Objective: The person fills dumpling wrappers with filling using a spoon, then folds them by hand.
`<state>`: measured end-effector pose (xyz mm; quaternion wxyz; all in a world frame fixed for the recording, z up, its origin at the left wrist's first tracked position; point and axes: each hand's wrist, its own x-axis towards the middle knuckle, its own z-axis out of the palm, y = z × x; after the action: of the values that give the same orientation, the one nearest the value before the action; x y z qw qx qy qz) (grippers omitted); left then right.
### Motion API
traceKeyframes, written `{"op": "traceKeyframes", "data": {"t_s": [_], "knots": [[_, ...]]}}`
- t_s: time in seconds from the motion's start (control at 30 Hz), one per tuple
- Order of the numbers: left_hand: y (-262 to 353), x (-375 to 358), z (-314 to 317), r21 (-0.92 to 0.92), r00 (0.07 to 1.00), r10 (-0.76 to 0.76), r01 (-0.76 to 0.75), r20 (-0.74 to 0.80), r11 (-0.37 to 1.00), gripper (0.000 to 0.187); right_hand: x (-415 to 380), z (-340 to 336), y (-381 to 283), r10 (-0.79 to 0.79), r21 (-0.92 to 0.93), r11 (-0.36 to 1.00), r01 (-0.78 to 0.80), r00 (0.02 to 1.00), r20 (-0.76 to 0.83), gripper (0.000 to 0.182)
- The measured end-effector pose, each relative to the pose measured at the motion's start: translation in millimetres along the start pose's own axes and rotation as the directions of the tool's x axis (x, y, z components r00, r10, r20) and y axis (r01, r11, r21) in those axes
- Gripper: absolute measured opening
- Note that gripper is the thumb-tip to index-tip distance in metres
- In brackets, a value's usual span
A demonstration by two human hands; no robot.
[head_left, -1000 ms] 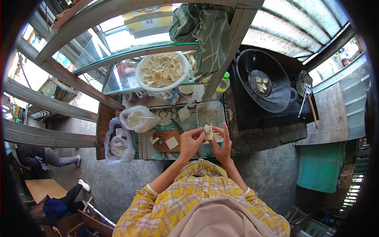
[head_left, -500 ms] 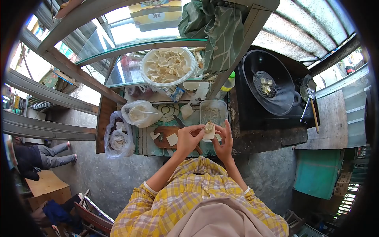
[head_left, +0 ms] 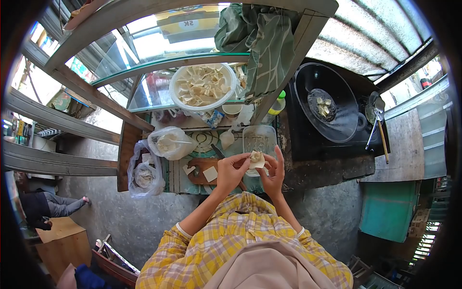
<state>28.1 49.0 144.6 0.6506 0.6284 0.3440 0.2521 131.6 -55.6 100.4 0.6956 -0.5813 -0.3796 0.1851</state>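
Observation:
A square dumpling wrapper [head_left: 258, 164] with a small lump of pale filling on it is held up between my two hands. My left hand [head_left: 230, 174] pinches its left edge between thumb and fingertips. My right hand [head_left: 273, 177] supports its lower right side with the thumb, while the index finger points up, apart from it. Below and to the left lies a wooden cutting board [head_left: 196, 177] bearing a loose square wrapper [head_left: 210, 174] and a cut wrapper piece [head_left: 188, 169]. A knife [head_left: 219, 151] rests beside the board. Just beyond my hands stands a clear plastic container [head_left: 260, 132].
Left of the board are a plastic bag [head_left: 177, 148] of pale stuff and another plastic bag [head_left: 153, 184]. A white basket [head_left: 174, 98] full of folded dumplings stands on the glass shelf. At right, a black wok [head_left: 342, 126] holds frying pieces; ladles [head_left: 379, 104] lie beside it.
The wrapper is tilted up slightly more between my fingers. Both hands stay almost in place. A person at far left has shifted on the floor.

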Motion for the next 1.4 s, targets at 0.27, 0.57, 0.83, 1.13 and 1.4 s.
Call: {"op": "traceKeyframes", "data": {"t_s": [0.27, 0.57, 0.83, 1.13, 1.4], "knots": [[12, -3, 2, 0.002, 0.999, 0.035, -0.035, 0.027, 0.999, 0.023, 9, 3, -8, 0.050, 0.195, 0.980, -0.041, 0.998, -0.044, 0.067], [19, -7, -2, 0.004, 0.996, 0.033, -0.033, 0.077, 0.999, 0.025, 9, 6, -10, 0.055, 0.187, 0.981, -0.043, 0.997, -0.058, 0.064], [12, -2, -14, -0.547, 0.897, -0.156, 0.382, 0.413, 0.745, 0.039, 10, 10, -26, 0.181, 0.302, 0.946, -0.118, 0.964, -0.192, 0.057], [4, -16, 16, -0.667, 0.968, -0.012, 0.183, 0.252, 0.722, 0.037, 19, 18, -45, 0.263, 0.466, 0.875, -0.133, 0.938, -0.226, 0.060], [5, -15, 26, -0.757, 0.990, 0.025, 0.089, 0.138, 0.648, 0.030, 23, 23, -50, 0.215, 0.485, 0.869, -0.098, 0.958, -0.191, 0.060]]}}
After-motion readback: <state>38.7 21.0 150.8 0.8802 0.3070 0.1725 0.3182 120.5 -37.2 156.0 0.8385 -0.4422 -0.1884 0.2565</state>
